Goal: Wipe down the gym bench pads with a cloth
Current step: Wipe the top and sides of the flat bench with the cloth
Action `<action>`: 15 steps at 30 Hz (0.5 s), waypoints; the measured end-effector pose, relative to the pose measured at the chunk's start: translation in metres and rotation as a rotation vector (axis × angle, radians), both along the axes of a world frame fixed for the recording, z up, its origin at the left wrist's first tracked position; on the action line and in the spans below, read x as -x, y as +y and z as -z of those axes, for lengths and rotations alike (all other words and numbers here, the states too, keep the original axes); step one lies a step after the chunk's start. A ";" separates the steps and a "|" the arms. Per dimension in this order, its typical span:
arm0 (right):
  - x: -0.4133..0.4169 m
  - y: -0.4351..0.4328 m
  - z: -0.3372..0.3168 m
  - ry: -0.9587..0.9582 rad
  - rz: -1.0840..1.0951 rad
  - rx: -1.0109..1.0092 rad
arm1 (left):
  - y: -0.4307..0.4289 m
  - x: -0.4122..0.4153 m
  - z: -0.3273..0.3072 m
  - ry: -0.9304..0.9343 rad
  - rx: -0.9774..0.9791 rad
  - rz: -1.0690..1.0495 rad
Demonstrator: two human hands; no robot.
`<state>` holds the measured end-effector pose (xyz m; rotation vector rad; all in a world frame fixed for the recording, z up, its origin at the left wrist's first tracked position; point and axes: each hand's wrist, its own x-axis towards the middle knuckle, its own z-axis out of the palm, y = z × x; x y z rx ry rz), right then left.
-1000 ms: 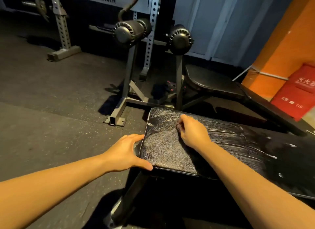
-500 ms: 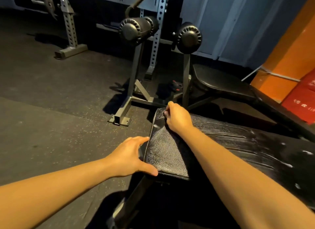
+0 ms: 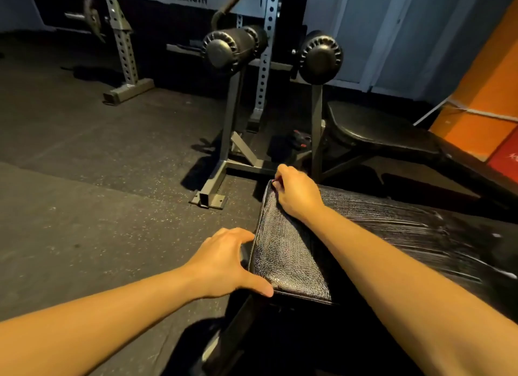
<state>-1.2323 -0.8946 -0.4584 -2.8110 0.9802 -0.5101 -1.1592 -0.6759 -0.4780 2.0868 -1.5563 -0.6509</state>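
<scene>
A black, cracked gym bench pad [image 3: 286,252] runs from the centre to the right, with white foam streaks [image 3: 420,230] on its right part. My right hand [image 3: 297,196] presses down on the pad's far left corner, fingers curled over a small dark cloth [image 3: 275,183] that is almost fully hidden under the hand. My left hand [image 3: 221,263] grips the pad's near left edge, thumb lying on top of the corner and fingers down the side.
Two black foam rollers [image 3: 232,49] [image 3: 321,56] stand on a grey steel stand whose foot [image 3: 208,199] lies just beyond the pad. A second black bench [image 3: 378,134] sits at the right rear. A perforated rack upright [image 3: 123,53] and an orange wall [image 3: 482,95] are further off.
My right hand has slid with the cloth from the pad's middle left to its far left corner. The foam on the left end of the pad is wiped off. My left hand has kept its hold.
</scene>
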 end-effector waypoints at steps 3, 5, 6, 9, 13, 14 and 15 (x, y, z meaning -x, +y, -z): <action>0.050 0.075 0.002 0.000 -0.276 -0.067 | -0.003 -0.006 0.006 0.002 -0.014 0.013; 0.105 0.114 0.003 0.045 -0.529 -0.162 | -0.005 -0.008 0.012 -0.002 -0.008 0.027; 0.123 0.111 0.002 0.081 -0.564 -0.147 | -0.005 -0.009 0.014 -0.003 -0.007 0.031; 0.132 0.046 -0.003 0.127 -0.204 0.040 | -0.005 -0.008 0.013 0.000 -0.016 0.010; 0.100 0.000 -0.002 0.037 0.286 0.061 | 0.000 -0.004 0.004 -0.005 -0.040 0.001; 0.088 0.021 -0.001 0.035 0.244 0.036 | 0.000 -0.004 0.002 -0.008 -0.048 0.005; 0.081 0.050 -0.001 0.049 0.129 -0.001 | 0.000 -0.005 0.001 -0.011 -0.058 0.007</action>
